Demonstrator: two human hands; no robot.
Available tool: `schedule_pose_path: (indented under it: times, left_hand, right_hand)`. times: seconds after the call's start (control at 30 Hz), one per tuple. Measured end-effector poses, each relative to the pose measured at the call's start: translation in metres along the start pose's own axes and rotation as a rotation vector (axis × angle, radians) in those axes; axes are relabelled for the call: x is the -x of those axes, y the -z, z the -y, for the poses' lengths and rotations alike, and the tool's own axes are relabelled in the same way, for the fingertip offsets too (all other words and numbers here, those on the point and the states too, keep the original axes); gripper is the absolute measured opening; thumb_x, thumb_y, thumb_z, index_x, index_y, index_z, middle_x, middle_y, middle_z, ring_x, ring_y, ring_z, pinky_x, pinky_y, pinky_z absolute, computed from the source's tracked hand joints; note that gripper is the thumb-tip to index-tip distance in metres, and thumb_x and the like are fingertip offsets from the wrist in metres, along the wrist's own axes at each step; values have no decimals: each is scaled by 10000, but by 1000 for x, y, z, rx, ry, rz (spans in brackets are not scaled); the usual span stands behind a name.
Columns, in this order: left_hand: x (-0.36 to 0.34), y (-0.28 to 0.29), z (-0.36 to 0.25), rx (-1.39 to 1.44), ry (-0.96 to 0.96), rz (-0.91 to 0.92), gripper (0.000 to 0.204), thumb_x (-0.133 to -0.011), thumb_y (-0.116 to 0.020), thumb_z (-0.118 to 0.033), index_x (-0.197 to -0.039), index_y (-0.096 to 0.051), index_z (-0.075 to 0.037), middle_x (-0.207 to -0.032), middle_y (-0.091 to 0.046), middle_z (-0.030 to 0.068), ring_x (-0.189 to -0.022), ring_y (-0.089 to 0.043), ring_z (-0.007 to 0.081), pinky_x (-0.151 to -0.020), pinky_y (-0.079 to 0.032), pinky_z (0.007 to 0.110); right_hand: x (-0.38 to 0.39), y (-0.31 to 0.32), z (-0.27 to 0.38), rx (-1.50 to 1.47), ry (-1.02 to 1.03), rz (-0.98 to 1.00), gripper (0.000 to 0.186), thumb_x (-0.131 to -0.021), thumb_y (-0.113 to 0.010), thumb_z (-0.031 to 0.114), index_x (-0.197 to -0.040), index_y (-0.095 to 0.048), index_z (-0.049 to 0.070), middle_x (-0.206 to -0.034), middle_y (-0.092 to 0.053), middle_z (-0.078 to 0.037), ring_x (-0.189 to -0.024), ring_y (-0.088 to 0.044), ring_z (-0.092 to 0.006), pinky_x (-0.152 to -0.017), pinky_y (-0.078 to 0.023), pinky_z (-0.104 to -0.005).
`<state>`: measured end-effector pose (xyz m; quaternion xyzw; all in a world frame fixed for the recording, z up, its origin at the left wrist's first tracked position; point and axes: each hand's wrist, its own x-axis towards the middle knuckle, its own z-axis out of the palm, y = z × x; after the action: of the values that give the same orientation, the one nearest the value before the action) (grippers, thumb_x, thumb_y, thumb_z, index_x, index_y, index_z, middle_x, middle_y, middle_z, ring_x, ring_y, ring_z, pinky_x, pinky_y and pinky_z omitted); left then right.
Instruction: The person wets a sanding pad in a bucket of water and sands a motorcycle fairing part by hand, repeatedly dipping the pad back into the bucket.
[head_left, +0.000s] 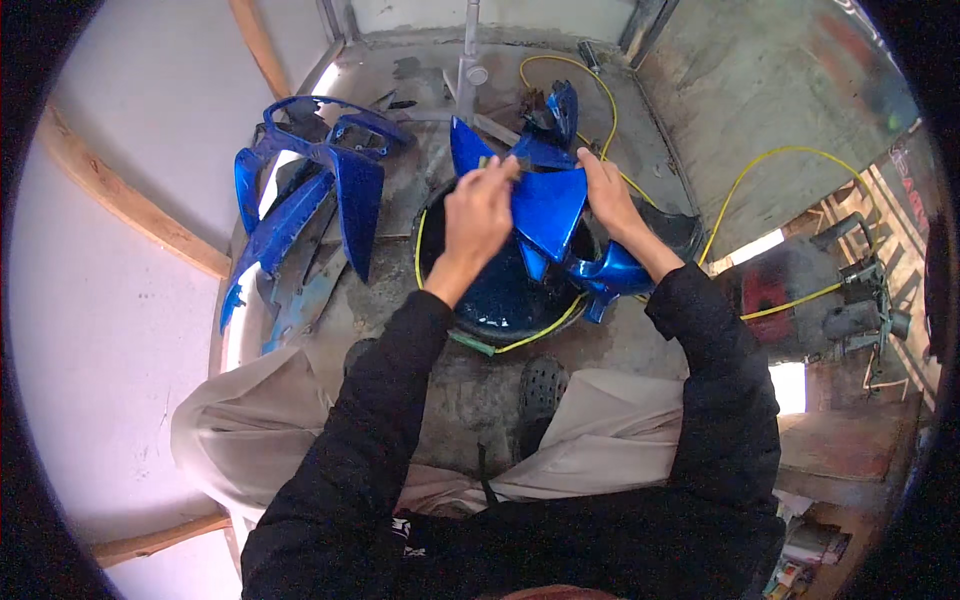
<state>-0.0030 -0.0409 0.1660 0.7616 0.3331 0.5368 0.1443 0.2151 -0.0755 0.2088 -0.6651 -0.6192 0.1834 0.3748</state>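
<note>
A black top [560, 545] lies nearest the camera, with pale trousers [625, 420] and a dark perforated clog [543, 388] beyond it. Past these, on the floor [645, 130], stands a round black basin [520, 312], a yellow hose [418, 255] running round its rim. A glossy blue panel [550, 212] is held over the basin. The right hand [608, 203] is partly closed, pinching the panel's right edge. The left hand [478, 217], blurred, has curled fingers at the panel's left side; something yellowish shows at its fingertips, but its exact grip cannot be told. Another blue fairing [360, 205] lies along the floor's left edge, and a clear pipe [467, 90] rises near the far edge.
</note>
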Motion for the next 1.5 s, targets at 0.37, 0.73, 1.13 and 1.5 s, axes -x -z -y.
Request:
schedule_pose_path:
  times: [0.37,0.73,1.13,1.5]
  left_hand:
    - [9,-13,-29,32,-76,8,341,-910,-567,9,-1218,-695,-65,-1184,-712,167,-1085,-694,332,-930,-557,427]
    - [21,-7,-57,114,-150,67,393,-873,-553,62,-1210,-700,-78,-1200,-710,143,-1161,-669,328,-977,-548,417]
    - [38,13,-69,140,-242,126,366,-892,-565,47,-1237,-655,-35,-1227,-691,157,-1175,-650,343,-994,-532,432]
    - [42,9,-77,219,-229,165,391,-883,-555,53,-1245,-664,-52,-1223,-690,176,-1178,-651,347,-1016,-520,443]
  right_hand:
    - [-5,10,-7,-147,-201,45,479,-1087,-346,388,-1124,-591,-22,-975,-645,-289,-978,-566,-462,-859,-421,-522]
    - [2,6,-2,-120,15,-132,589,-1054,-382,451,-920,-617,-72,-822,-643,-292,-797,-608,-436,-798,-437,-481]
    - [-4,10,-8,-249,-179,172,767,-1037,-353,625,-743,-629,-28,-704,-623,-152,-712,-584,-269,-758,-432,-413]
    - [4,14,11,-107,-43,171,733,-1047,-369,582,-702,-573,-32,-643,-587,-134,-654,-560,-255,-709,-439,-430]
